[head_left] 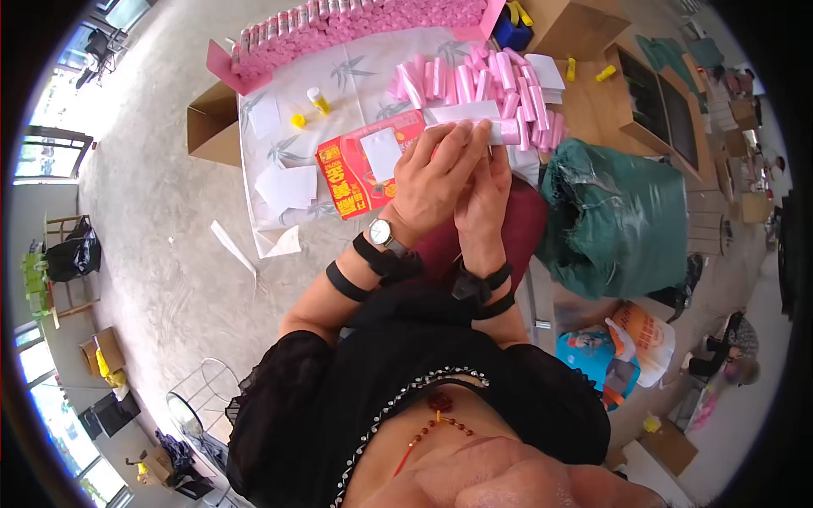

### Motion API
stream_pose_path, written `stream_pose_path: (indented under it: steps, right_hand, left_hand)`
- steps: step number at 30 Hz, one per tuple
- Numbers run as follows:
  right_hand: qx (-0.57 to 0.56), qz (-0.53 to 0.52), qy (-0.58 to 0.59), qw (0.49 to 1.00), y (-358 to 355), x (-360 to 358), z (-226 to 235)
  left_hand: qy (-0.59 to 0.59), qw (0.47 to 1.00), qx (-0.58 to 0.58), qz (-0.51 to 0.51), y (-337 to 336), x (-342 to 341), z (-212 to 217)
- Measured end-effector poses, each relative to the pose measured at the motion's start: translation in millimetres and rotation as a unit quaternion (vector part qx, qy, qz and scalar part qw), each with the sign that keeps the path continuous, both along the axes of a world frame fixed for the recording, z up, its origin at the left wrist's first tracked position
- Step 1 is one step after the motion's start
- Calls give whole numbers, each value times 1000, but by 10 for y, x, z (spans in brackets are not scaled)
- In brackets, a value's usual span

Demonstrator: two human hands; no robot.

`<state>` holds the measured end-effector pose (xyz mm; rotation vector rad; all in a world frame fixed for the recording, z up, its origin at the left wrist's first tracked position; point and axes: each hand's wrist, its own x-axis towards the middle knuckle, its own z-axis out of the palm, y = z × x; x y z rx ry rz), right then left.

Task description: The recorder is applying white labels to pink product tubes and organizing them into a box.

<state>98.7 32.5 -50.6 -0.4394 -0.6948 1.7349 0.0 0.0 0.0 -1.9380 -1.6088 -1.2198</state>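
My left hand (434,169) and my right hand (485,190) are close together over the near side of the table. Both are closed around a pink roll (508,131), whose right end sticks out past my fingers. A strip of white paper (462,112) shows along the roll's far side; whether it is stuck on is hidden by my fingers. Beside my left hand lies a red printed sheet or box (345,173) with a white paper slip (381,155) on top. Farther left, an uncapped glue stick (318,101) stands near its yellow cap (298,121).
A loose heap of pink rolls (461,83) lies beyond my hands. Behind it, a long pink tray (222,63) holds stacked rolls. White slips (288,186) are at the table's left. A green sack (614,220) and open cardboard boxes (576,30) stand to the right.
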Motion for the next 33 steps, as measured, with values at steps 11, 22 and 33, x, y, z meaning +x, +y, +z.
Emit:
stream_pose_path:
  steps: [11,22,33]
  right_hand:
    - [9,-4,51,999,-25,18,77]
    - [26,-19,16,999,-27,-20,70]
    - [19,-37,-40,998,-89,-9,39]
  left_hand:
    - [-5,1000,8,13,-11,48,17]
    - [-53,999,-4,6,-30,23,27]
    - [-43,998,-28,23,9,149,-45]
